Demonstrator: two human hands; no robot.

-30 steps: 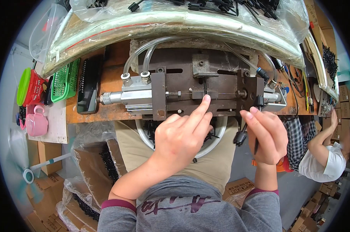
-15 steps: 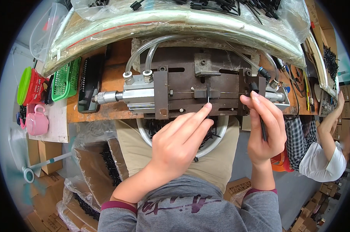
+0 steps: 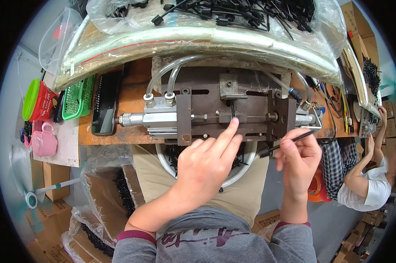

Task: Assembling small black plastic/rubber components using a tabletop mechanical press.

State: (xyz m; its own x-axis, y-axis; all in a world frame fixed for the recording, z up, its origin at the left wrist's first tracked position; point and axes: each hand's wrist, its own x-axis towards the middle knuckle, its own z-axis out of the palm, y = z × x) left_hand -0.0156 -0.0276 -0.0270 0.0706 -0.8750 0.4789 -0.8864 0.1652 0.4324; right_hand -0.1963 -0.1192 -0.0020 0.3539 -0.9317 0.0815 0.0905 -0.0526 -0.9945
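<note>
My left hand point(image 3: 205, 168) reaches over the front of a dark metal fixture point(image 3: 255, 98). Its index finger is stretched out, with the tip on a small grey block point(image 3: 225, 118) at the middle. A slim black piece point(image 3: 233, 108) runs from that fingertip toward the bracket point(image 3: 230, 86) behind; the thumb is hidden. Between the fingers of my right hand point(image 3: 299, 160), a thin black plastic rod point(image 3: 294, 139) is pinched, tilted, with its thicker end toward the left. Silver air cylinders flank the block, one at left point(image 3: 160, 118) and one at right point(image 3: 304, 120).
A plastic-lined tray rim point(image 3: 198, 36) stands behind, with many black plastic parts point(image 3: 250, 13). A ring-shaped container point(image 3: 250, 164) sits at my lap. Green basket point(image 3: 77, 98), black tray point(image 3: 105, 107) and pink cup point(image 3: 44, 139) stand left. Another person point(image 3: 366, 186) is at right.
My right hand has drawn back from the right cylinder, and its rod has swung from upright to slanted. The cylinders' shafts now reach further inward. My left fingertip stays at the block.
</note>
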